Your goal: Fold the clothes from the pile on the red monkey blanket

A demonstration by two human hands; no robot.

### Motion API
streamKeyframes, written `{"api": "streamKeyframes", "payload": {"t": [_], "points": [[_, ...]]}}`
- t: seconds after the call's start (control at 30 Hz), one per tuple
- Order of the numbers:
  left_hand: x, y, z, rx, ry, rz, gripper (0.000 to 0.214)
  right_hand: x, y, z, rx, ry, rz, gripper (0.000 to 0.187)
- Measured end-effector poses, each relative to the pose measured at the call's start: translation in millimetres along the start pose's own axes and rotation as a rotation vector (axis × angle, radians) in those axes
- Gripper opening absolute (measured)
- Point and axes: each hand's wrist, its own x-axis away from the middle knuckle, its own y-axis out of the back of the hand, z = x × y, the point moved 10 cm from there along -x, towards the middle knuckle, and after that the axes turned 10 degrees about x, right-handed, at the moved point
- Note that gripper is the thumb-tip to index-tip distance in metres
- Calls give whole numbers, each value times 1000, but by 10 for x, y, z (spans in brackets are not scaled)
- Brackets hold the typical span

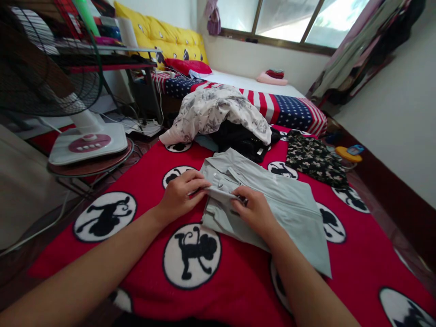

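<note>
Pale grey-green shorts (pixel 289 204) lie flat on the red blanket (pixel 143 259), with their waist end toward the left. My left hand (pixel 182 193) pinches the waistband at its left corner, thumb below and fingers above. Farther right along the same band, my right hand (pixel 254 209) grips the fabric between thumb and curled fingers. Between the two hands the band is lifted slightly and stretched. Just beyond the shorts rests a heap with a white floral cloth (pixel 218 106) over black clothing (pixel 238 138).
A dark floral garment (pixel 316 159) lies at the right blanket edge. On the left, a fan (pixel 88 136) stands on a round stool (pixel 91 159) beside a cluttered desk (pixel 112 66). Behind is a bed with a stars-and-stripes cover (pixel 293 109). A yellow stool (pixel 347 154) stands by the right wall.
</note>
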Motion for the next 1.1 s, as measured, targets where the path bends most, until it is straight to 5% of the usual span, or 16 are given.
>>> {"api": "streamKeyframes", "payload": {"t": [0.1, 0.17, 0.33, 0.57, 0.73, 0.93, 1.1], "points": [[19, 107, -84, 0, -37, -90, 10, -43, -42, -364, -264, -215, -53, 13], [37, 19, -166, 38, -77, 18, 12, -42, -69, -481, -388, -292, -69, 19], [163, -383, -315, 50, -178, 401, 17, -32, -78, -461, -430, -290, -75, 23], [118, -327, -367, 0, -188, 388, 13, -31, -40, -412, -520, -256, -100, 21], [149, -330, -238, 12, -42, 479, 13, -6, -44, -266, -591, -195, -6, 24], [90, 59, 165, -19, 303, 97, 28, 60, -186, 36, -407, -24, 247, 14], [206, -29, 393, 76, 554, 141, 33, 70, -280, 36, -395, -38, 301, 13]]}}
